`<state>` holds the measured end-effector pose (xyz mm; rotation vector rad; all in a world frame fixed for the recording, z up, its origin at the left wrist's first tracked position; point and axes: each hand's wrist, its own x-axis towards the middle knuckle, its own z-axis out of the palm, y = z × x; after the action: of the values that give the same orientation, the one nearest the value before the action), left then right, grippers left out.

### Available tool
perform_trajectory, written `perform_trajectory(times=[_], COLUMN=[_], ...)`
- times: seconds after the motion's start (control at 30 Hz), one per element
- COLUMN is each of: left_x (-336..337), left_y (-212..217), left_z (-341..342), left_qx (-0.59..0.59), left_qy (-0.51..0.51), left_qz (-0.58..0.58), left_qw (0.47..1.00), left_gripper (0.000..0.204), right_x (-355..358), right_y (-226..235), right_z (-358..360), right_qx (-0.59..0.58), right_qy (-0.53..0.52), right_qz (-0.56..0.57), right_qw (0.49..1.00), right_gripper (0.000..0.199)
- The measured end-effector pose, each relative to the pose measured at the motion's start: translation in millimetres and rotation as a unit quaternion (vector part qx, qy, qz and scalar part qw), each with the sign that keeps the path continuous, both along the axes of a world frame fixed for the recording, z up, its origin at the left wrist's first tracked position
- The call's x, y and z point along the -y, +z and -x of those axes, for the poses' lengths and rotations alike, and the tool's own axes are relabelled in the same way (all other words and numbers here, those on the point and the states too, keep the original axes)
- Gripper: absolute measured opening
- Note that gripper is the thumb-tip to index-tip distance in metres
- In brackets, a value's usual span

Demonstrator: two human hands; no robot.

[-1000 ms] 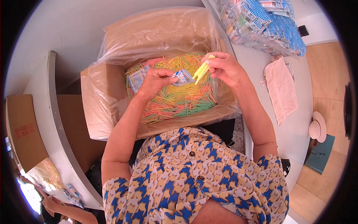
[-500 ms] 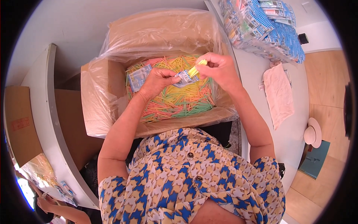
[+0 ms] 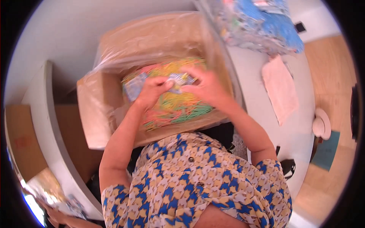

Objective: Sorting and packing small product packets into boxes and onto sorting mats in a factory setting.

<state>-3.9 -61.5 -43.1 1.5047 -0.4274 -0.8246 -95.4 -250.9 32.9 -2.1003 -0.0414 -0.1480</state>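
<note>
My left hand [image 3: 153, 90] pinches a small clear plastic packet [image 3: 175, 80] with blue printing, above a carton of thin coloured sticks [image 3: 173, 102]. My right hand [image 3: 205, 85], smeared by motion, has its thumb and fingers around the packet's right end. A bit of yellow shows there, but how far the yellow sticks are inside is too blurred to tell. Left of my left hand, more blue-printed clear packaging [image 3: 135, 86] lies on the pink, yellow and green sticks. The cardboard carton [image 3: 91, 108] is lined with clear plastic film.
At the upper right, a big clear bag of blue-printed packets [image 3: 262, 28] stands on a white table [image 3: 251, 72]. A pink cloth [image 3: 280, 89] lies nearer on it. A curved white panel [image 3: 51, 125] is on the left. Another person's arm [image 3: 62, 219] shows at the lower left.
The yellow sticks in my right hand have come down to the packet, and that hand now closes around the packet's end. The whole view has shifted slightly.
</note>
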Motion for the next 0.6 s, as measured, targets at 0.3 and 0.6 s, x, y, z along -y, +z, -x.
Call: perform_trajectory(times=[0.3, 0.6], left_x=[-50.1, -50.1], left_y=[-15.1, -80.5], left_z=[-14.4, -38.6], left_qx=[0.426, 0.431], left_qy=[0.056, 0.098], left_qz=[-0.469, -0.534], left_qw=[0.772, 0.721], left_gripper=[0.037, 0.049], right_x=[223.3, 433.7], right_y=[43.5, -25.9], right_z=[92.3, 215.0], right_qx=[0.090, -0.037], right_qy=[-0.314, -0.422], right_qz=[0.019, 0.461], right_qw=[0.945, 0.780], right_gripper=[0.029, 0.043])
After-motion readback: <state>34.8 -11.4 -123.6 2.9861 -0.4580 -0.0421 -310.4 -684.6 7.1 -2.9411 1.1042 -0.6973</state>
